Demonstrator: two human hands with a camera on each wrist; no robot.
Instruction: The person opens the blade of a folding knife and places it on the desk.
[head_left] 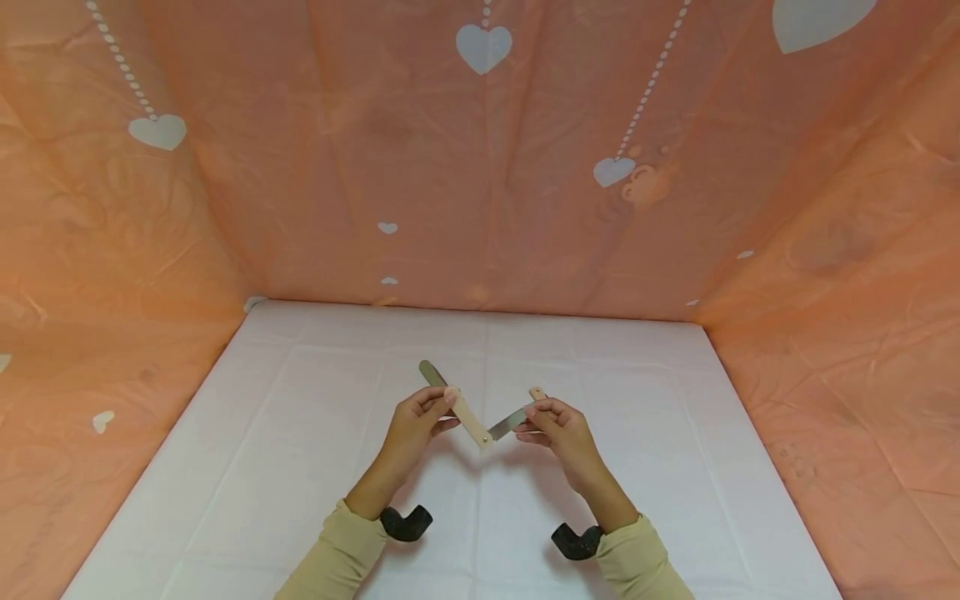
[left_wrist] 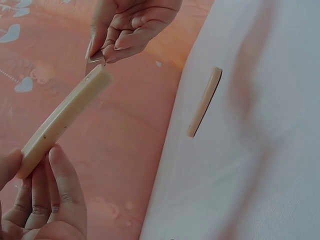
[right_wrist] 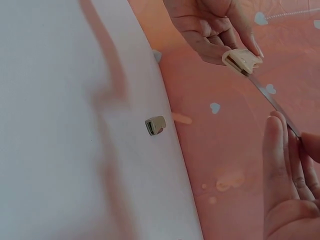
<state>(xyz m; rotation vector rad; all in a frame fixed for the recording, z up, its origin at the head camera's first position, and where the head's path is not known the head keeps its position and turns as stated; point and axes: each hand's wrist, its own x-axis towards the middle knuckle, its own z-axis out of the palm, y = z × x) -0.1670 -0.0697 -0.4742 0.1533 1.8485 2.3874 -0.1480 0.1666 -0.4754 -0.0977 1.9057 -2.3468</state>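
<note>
Framing the near edge were 2 beige sleeves, their cuffs ending short of 2 curved black pieces at the inner wrists, probably so the fabric did not crowd them. Ahead of these, the left hand and right hand held 1 folding knife between them, raised above the table, where shadows fell.

The left thumb and fingertips pinched the cream handle near its far end, well apart from the rivet, which perhaps left the joint free to turn. The right thumb and fingertips pinched the grey blade away from that joint, a grip that likely gave more leverage. The right wrist view showed the other right fingers lying close together; I cannot tell which edge of the blade was sharp. The blade stood out at an angle from the handle, so the knife was partly unfolded.

Beyond the hands, 2 more slim pieces lay on the table, set apart: a grey-green piece past the left hand and a cream piece with a hole at its end past the right. Farthest back hung an orange-pink curtain printed with white hearts.
</note>
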